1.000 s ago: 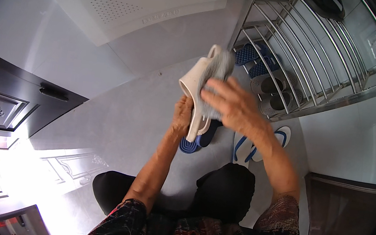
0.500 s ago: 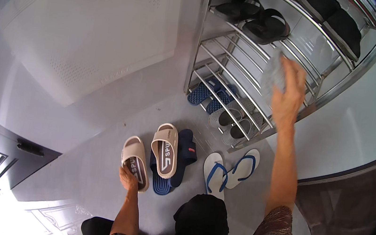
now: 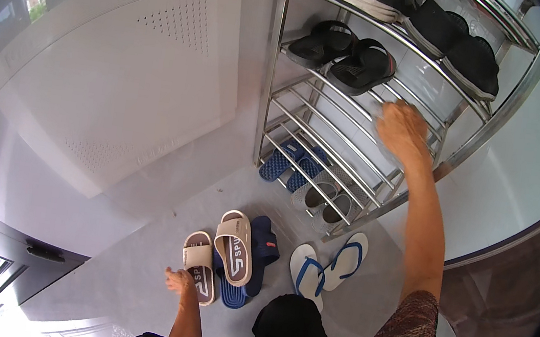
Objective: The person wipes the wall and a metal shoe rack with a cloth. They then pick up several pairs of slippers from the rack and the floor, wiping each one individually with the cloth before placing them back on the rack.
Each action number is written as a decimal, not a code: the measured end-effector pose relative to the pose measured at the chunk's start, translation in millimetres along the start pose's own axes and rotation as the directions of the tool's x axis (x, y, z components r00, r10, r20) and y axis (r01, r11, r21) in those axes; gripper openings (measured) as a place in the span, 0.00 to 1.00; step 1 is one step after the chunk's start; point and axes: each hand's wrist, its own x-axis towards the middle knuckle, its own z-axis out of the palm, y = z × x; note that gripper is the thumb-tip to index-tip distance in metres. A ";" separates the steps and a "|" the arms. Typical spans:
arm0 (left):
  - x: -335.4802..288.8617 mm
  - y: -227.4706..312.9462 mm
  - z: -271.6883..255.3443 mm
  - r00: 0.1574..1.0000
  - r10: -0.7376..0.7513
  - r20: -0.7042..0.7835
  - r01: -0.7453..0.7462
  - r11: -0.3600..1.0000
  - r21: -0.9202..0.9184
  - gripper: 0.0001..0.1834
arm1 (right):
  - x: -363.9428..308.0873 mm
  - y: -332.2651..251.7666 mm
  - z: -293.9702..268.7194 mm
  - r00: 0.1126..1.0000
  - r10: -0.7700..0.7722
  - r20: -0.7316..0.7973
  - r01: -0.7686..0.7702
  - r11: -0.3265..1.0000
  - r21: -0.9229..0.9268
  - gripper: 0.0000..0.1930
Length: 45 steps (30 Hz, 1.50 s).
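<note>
My right hand (image 3: 401,128) is closed on a grey cloth (image 3: 379,118), mostly hidden under the fingers and blurred. It presses against the metal bars of the shoe rack (image 3: 330,125), to the right of a pair of black sandals (image 3: 363,68) on the same shelf. My left hand (image 3: 180,281) is low over the floor, fingers apart and holding nothing, beside a beige slide (image 3: 198,258). A second beige slide (image 3: 234,249) lies on top of navy slides (image 3: 261,246) to its right.
White flip-flops with blue straps (image 3: 326,268) lie on the floor before the rack. Blue slippers (image 3: 282,161) and grey shoes (image 3: 327,200) fill the bottom shelf. Black shoes (image 3: 453,46) stand higher up. A dark cabinet (image 3: 5,263) is at left, a brown cover (image 3: 499,294) at right.
My right hand has come down onto the rack bars with the cloth. My left hand has let go of the beige slide, now lying straighter. The view has tilted up.
</note>
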 end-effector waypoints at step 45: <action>-190.1 280.3 -102.6 0.199 0.965 -0.170 -0.828 0.073 -0.555 0.38 | 12.9 -0.5 28.4 0.968 0.198 -0.157 -0.163 0.964 0.210 0.14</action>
